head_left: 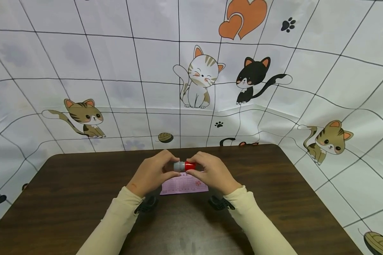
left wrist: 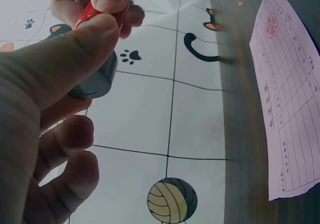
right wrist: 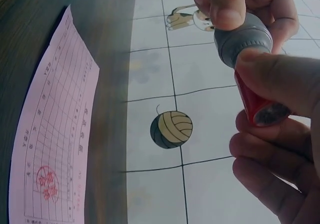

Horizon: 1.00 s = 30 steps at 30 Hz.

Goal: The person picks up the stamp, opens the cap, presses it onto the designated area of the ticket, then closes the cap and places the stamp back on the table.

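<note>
A small round stamp [head_left: 190, 165] with a grey part and a red part is held level between both hands, close over a pink printed form [head_left: 185, 187]. Thumb and fingers of my left hand [head_left: 154, 173] pinch the grey part [right wrist: 244, 40]. From the other side, my right hand [head_left: 216, 174] grips the red part [right wrist: 252, 97] between thumb and fingers. The two parts meet end to end. On the form in the right wrist view is a round red seal mark [right wrist: 46, 183].
The form lies on a dark wooden table [head_left: 92, 184]. Behind and to the right of it hangs a white grid-patterned sheet [head_left: 156, 95] printed with cartoon cats. Dark wrist straps [head_left: 218, 203] sit by the cream sleeves [head_left: 258, 221].
</note>
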Tool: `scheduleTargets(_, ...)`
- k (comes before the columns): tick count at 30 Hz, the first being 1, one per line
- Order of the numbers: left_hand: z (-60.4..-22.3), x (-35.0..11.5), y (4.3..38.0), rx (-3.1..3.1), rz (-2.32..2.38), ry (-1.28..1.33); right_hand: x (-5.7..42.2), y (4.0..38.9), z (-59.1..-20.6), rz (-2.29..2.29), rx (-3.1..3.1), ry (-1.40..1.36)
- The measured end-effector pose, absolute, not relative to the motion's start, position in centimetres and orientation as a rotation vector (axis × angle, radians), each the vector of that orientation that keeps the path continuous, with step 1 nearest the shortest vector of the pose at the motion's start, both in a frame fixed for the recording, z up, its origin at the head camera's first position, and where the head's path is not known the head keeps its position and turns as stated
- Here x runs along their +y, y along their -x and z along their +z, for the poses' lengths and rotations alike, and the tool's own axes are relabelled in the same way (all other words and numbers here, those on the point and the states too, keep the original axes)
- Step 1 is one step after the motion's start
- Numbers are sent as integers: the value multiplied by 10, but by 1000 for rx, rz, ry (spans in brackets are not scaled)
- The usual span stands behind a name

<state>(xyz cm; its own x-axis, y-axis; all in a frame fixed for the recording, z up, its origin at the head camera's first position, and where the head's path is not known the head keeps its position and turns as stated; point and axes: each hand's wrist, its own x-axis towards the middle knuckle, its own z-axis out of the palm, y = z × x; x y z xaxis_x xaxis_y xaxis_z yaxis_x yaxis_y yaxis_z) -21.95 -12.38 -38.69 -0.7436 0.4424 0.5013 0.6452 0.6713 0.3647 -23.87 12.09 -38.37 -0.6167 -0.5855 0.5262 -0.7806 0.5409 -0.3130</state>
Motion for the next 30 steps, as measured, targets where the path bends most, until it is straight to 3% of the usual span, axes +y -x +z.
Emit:
scheduleTargets(14, -384, -129, 220, -2501, -862, 1007, 125, 242, -383, 757, -2456, -1290)
scheduleTargets(30, -388, -121, 219, -2524, -734, 853, 125, 244, -388, 704, -2477, -1214)
